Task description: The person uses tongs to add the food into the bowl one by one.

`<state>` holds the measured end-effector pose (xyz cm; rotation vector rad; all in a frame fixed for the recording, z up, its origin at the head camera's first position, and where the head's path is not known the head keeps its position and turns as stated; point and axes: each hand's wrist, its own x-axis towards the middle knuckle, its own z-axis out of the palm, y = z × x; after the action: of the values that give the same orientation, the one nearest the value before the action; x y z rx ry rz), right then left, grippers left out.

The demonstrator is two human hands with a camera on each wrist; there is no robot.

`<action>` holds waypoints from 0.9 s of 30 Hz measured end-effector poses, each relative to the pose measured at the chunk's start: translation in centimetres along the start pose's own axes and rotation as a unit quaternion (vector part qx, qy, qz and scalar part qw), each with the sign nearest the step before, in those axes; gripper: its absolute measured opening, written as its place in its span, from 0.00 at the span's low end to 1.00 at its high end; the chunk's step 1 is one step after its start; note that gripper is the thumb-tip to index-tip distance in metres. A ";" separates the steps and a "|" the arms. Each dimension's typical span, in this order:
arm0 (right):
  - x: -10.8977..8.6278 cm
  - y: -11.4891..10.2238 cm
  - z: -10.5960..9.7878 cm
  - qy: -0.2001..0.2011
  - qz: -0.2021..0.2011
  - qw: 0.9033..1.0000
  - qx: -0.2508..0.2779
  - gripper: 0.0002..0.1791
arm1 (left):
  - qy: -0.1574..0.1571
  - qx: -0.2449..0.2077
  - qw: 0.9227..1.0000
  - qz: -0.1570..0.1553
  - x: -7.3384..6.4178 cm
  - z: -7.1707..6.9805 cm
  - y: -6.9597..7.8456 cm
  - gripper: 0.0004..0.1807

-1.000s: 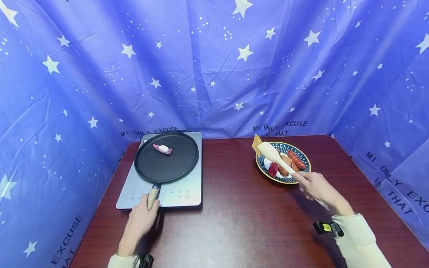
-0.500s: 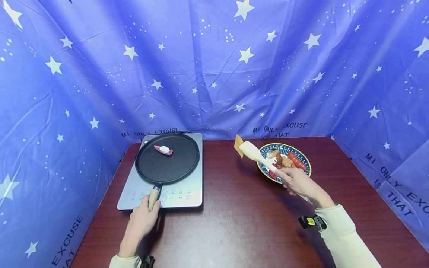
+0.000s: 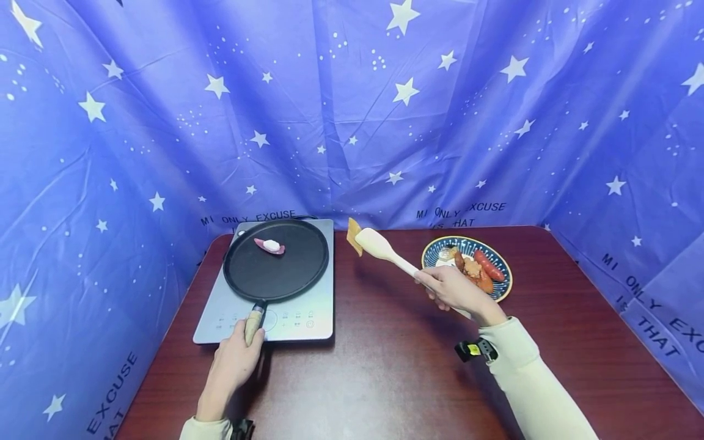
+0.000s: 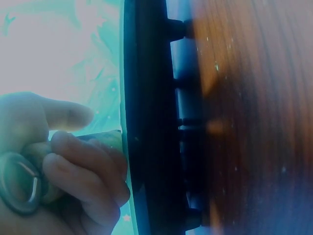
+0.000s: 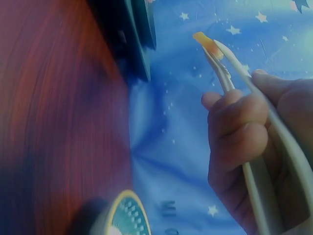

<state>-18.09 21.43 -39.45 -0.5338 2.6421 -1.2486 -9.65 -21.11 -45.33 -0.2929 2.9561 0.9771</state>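
Observation:
My left hand (image 3: 233,360) grips the wooden-looking handle (image 3: 252,330) of a flat black pan (image 3: 280,275). In the pan lies a small purplish piece (image 3: 277,249) with a white lump on top. My right hand (image 3: 456,290) holds cream-coloured tongs (image 3: 379,244) between thumb and fingers. Their tips pinch a flat golden-brown slice of food (image 3: 354,237), raised between the pan and the plate. In the right wrist view the slice (image 5: 208,44) sits between both tong arms (image 5: 239,66). The left wrist view shows my left hand's fingers (image 4: 90,166) curled round the handle.
The pan stands on a silver induction cooker (image 3: 209,324) at the table's left. A blue patterned plate (image 3: 466,243) at the right bears a sausage (image 3: 488,266), fried pieces and other food. Behind the dark red table (image 3: 374,366) hangs a blue star-printed curtain (image 3: 357,110).
My right hand has carried the tongs and the golden-brown slice leftward, from over the plate towards the cooker. My left hand has stayed on the pan handle.

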 end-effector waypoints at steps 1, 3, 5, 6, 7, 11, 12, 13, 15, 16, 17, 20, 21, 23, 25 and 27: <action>0.2 -0.2 0.2 -0.003 -0.001 1.000 0.001 0.15 | -0.001 -0.001 1.000 0.000 0.0 0.0 0.0 0.28; 0.7 -0.6 0.6 -0.008 -0.004 1.000 0.001 0.14 | -0.001 -0.003 1.000 0.002 0.0 0.0 0.0 0.28; 1.3 -1.1 1.1 -0.013 -0.006 1.000 0.002 0.14 | -0.001 -0.001 1.000 0.005 0.0 0.0 -0.1 0.28; 1.6 -1.3 1.3 -0.015 -0.008 1.000 0.003 0.14 | 0.000 0.000 1.000 0.008 0.0 0.0 -0.1 0.27; 1.9 -1.5 1.5 -0.017 -0.011 1.000 0.002 0.14 | 0.002 0.001 1.000 0.010 0.0 0.0 -0.1 0.28; 3.4 -2.4 2.5 -0.020 -0.024 0.999 -0.016 0.15 | 0.004 0.002 1.000 0.016 0.0 -0.2 -0.1 0.29; 3.7 -2.5 2.7 -0.021 -0.026 0.999 -0.021 0.16 | 0.003 0.002 1.000 0.016 0.0 -0.2 -0.1 0.29; 4.1 -2.7 3.0 -0.023 -0.026 0.999 -0.024 0.16 | 0.002 0.002 1.000 0.016 0.0 -0.3 0.0 0.29; 4.7 -3.0 3.5 -0.027 -0.024 0.999 -0.032 0.17 | -0.001 0.003 1.000 0.016 0.0 -0.4 0.1 0.29; 5.0 -3.2 3.8 -0.030 -0.021 0.999 -0.032 0.17 | -0.002 0.004 1.000 0.014 -0.1 -0.5 0.1 0.29; 5.2 -3.4 4.0 -0.034 -0.020 0.999 -0.034 0.17 | -0.002 0.005 1.000 0.013 -0.1 -0.5 0.2 0.29; 5.8 -3.9 4.6 -0.038 -0.015 0.998 -0.037 0.17 | -0.003 0.005 1.000 0.010 -0.1 -0.5 0.3 0.29; 6.0 -4.1 4.7 -0.038 -0.015 0.998 -0.038 0.17 | -0.003 0.004 1.000 0.010 -0.1 -0.5 0.3 0.29; 6.4 -4.3 5.0 -0.037 -0.015 0.998 -0.044 0.16 | -0.003 0.003 1.000 0.011 -0.1 -0.5 0.3 0.30; 6.7 -4.5 5.4 -0.038 -0.013 0.998 -0.051 0.16 | -0.003 0.003 1.000 0.011 -0.1 -0.4 0.3 0.30; 7.0 -4.6 5.7 -0.039 -0.010 0.997 -0.059 0.16 | -0.002 0.004 1.000 0.010 -0.1 -0.3 0.2 0.29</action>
<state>-21.74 11.96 -39.47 -0.6155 2.6638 -1.0594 -9.61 -21.13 -44.93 -0.2611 2.9637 0.9656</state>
